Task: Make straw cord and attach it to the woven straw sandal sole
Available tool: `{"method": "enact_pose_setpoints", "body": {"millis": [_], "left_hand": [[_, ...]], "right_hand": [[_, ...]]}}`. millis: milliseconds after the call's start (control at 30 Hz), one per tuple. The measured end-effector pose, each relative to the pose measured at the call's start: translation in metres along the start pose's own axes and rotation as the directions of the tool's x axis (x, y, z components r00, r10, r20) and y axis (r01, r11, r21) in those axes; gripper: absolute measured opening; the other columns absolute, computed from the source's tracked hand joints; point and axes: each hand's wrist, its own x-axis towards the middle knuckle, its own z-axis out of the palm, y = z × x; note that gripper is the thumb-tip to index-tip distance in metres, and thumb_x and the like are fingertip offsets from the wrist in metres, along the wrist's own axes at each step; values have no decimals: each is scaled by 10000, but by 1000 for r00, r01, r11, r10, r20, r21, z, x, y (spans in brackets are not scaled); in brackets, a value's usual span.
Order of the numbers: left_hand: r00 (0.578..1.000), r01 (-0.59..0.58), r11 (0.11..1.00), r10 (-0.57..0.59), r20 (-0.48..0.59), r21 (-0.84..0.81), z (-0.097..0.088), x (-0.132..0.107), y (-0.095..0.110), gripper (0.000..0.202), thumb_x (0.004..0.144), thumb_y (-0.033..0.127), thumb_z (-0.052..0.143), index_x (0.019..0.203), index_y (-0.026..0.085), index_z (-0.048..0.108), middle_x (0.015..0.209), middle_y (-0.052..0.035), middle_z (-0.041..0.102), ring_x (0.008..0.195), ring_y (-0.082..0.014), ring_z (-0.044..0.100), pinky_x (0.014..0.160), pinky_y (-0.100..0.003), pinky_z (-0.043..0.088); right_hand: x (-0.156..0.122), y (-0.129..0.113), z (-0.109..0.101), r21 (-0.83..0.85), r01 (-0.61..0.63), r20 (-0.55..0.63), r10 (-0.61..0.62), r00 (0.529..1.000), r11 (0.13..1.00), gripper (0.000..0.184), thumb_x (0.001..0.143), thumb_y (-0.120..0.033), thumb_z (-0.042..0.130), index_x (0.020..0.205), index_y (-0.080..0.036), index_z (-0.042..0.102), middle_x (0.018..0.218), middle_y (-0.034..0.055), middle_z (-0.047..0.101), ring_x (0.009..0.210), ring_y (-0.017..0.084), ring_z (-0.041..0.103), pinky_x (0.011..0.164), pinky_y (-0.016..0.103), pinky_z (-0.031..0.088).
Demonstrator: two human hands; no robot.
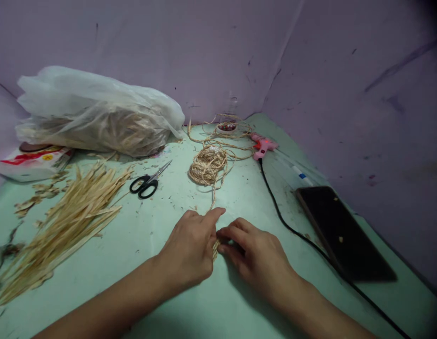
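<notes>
My left hand (192, 247) and my right hand (255, 252) meet on the pale green table (155, 263), fingers pinched together on a braided straw cord (214, 248) between them. The cord runs away from my hands up to a coiled bundle of the same braid (207, 165) further back. More loose braid (222, 132) loops behind the coil.
Black-handled scissors (148, 181) lie left of the coil. A pile of straw strips (63, 221) spreads at the left, a clear plastic bag of straw (94, 115) behind it. A pink glue gun (261, 146) with a black cable (285, 221) and a dark phone (342, 233) sit right.
</notes>
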Motion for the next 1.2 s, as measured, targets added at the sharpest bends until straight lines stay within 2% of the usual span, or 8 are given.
{"method": "enact_pose_setpoints", "body": {"millis": [133,267,367,467,600,700,867,1200], "left_hand": [[999,7,999,-4,47,-43,-9,-5,-2,398,782,78,430,1158,185,503,846,-27,639,793,-171,550,731,-312,449],[993,-76,994,68,98,83,-18,-5,-4,264,787,67,425,943,165,614,864,-63,630,825,-197,544,766,-359,436],[985,-134,972,109,133,193,-21,-2,-7,225,767,53,443,843,138,637,832,-86,602,864,-228,505,770,-388,421],[979,-156,961,120,162,230,-24,0,-9,200,791,78,439,778,134,630,798,-86,582,867,-232,473,753,-384,413],[955,-180,970,132,266,164,-35,0,-11,154,838,186,466,816,164,617,822,-59,581,853,-215,463,773,-386,398],[938,-187,975,141,318,119,-43,1,-16,114,817,180,515,882,187,609,883,-40,589,886,-208,465,799,-379,383],[943,-178,980,143,299,92,-45,2,-26,140,829,168,504,918,194,608,897,-40,589,872,-195,480,783,-354,380],[967,-124,989,101,232,86,-34,-2,-26,99,806,158,506,849,180,593,792,-30,575,778,-180,494,715,-339,372]], "right_hand": [[3,-1,-3,-20,-19,34,19,999,1000,124,807,-218,558,900,-242,636,886,5,629,715,150,603,599,257,363],[4,-1,-4,-45,-41,43,43,998,998,76,788,-248,589,850,-247,633,842,-10,632,664,140,582,574,253,337],[3,0,-3,-51,-62,7,63,998,997,47,784,-268,598,807,-251,635,801,-24,632,610,123,555,551,246,315],[1,0,0,-52,-85,-34,83,996,995,38,776,-268,605,762,-252,636,747,-35,630,575,113,534,532,240,298],[-1,1,1,-50,-78,-63,75,995,996,55,776,-262,599,739,-246,636,717,-37,634,571,115,540,522,237,289],[-2,2,1,-55,-74,-63,70,996,996,67,783,-264,589,743,-248,640,711,-35,636,554,114,537,516,239,287],[-2,5,-1,-80,-61,-42,58,997,995,76,795,-265,578,756,-256,642,727,-32,642,583,129,568,523,243,304],[-1,12,-6,-101,-7,-60,1,998,995,108,826,-260,542,814,-273,648,760,-32,635,594,130,597,528,248,348]]}}
